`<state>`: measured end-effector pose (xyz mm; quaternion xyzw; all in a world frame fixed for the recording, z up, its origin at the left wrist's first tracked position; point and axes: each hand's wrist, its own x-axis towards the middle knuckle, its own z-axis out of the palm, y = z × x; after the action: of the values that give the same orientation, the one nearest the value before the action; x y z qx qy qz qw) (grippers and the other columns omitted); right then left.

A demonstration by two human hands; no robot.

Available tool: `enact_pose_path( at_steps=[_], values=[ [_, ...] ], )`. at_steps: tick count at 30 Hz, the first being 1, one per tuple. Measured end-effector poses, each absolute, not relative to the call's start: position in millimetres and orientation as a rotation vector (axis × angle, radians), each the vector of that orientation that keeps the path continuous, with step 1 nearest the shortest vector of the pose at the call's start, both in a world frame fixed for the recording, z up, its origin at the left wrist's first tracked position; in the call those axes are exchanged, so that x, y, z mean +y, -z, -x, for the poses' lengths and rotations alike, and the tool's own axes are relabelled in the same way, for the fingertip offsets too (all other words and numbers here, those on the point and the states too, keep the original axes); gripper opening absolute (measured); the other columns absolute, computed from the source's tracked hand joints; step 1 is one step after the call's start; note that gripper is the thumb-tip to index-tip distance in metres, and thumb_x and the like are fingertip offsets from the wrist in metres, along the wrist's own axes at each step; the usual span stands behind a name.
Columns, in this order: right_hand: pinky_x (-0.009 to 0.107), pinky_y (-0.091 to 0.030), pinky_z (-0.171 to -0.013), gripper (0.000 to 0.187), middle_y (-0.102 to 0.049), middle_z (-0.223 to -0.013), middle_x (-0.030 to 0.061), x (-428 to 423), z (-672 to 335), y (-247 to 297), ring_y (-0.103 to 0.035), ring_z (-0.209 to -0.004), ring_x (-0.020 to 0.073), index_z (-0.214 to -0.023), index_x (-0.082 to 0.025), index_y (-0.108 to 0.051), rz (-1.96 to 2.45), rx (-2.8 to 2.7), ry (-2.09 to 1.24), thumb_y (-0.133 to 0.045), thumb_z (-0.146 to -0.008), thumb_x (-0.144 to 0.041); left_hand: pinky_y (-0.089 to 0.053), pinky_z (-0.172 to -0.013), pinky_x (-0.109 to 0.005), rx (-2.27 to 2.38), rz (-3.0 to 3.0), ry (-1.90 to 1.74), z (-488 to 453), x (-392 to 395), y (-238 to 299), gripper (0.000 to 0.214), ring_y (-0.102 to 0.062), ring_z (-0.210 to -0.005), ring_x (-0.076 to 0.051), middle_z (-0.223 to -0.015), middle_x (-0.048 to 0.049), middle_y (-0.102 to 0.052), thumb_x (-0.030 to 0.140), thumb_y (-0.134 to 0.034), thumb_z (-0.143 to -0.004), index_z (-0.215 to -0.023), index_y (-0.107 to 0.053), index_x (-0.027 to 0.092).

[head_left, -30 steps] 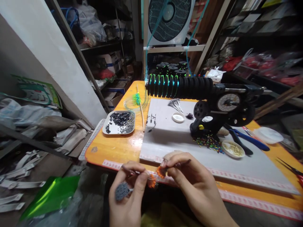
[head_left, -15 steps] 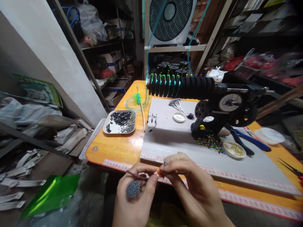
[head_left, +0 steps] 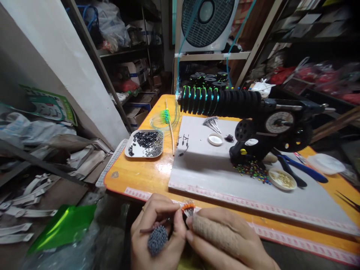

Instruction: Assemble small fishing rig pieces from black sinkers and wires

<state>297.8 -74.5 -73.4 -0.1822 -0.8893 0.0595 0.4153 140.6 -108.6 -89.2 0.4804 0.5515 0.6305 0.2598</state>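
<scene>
My left hand [head_left: 156,232] is closed around a thin dark stick with a grey bristly tuft [head_left: 157,239] at its lower end. Its thumb and fingers also pinch a small orange-topped bundle [head_left: 188,208] just below the table's front edge. My right hand [head_left: 225,240] presses against the left one at that bundle. A beige fabric sleeve covers its forefinger, whose tip touches the orange bundle. Both hands sit close to my body, below the orange table [head_left: 146,174].
A grey mat [head_left: 213,172] lies on the table with a black winding machine [head_left: 253,112] carrying green-lined spools. A white tray of dark pieces [head_left: 144,144], a small white cap [head_left: 215,139], coloured beads [head_left: 251,169], a dish of gold bits [head_left: 282,179] and blue pliers [head_left: 306,170] lie around. Shelves and a fan stand behind.
Both hands have dropped lower and nearer to me. The orange bundle, spread between the hands before, is now gathered upright at the fingertips, and the sleeved forefinger has turned over it.
</scene>
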Motion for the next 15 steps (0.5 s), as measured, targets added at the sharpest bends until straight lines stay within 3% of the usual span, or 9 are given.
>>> enact_pose_path(
  at_steps=[5,10,15],
  values=[
    [0.026,-0.068,-0.08,0.033,-0.081,-0.091,0.0043,-75,-292,85,-0.078,-0.082,0.0211,-0.129,-0.027,-0.068,0.569,-1.983,-0.149,-0.061,-0.097,-0.02,-0.045,-0.053,-0.022,1.51,-1.273,-1.67,-142,-111,82,0.015,-0.058,-0.057,-0.013,-0.066,0.0034,-0.06,0.018,-0.065,-0.084,-0.071,-0.062,0.025],
    [0.021,-0.067,-0.078,0.035,-0.081,-0.089,0.0041,-73,-291,88,-0.077,-0.078,0.0186,-0.131,-0.025,-0.067,0.504,-2.014,-0.094,-0.059,-0.098,-0.017,-0.046,-0.056,-0.025,1.504,-1.267,-1.568,-139,-113,83,0.014,-0.061,-0.059,-0.016,-0.066,0.0015,-0.062,0.024,-0.063,-0.085,-0.072,-0.064,0.025],
    [0.027,-0.067,-0.078,0.028,-0.082,-0.094,0.005,-82,-291,78,-0.077,-0.085,0.0215,-0.123,-0.025,-0.072,0.614,-2.067,-0.176,-0.057,-0.1,-0.021,-0.044,-0.059,-0.027,1.495,-1.296,-1.484,-134,-112,79,0.015,-0.057,-0.059,-0.016,-0.065,0.0003,-0.061,0.027,-0.066,-0.084,-0.069,-0.065,0.023]
  ],
)
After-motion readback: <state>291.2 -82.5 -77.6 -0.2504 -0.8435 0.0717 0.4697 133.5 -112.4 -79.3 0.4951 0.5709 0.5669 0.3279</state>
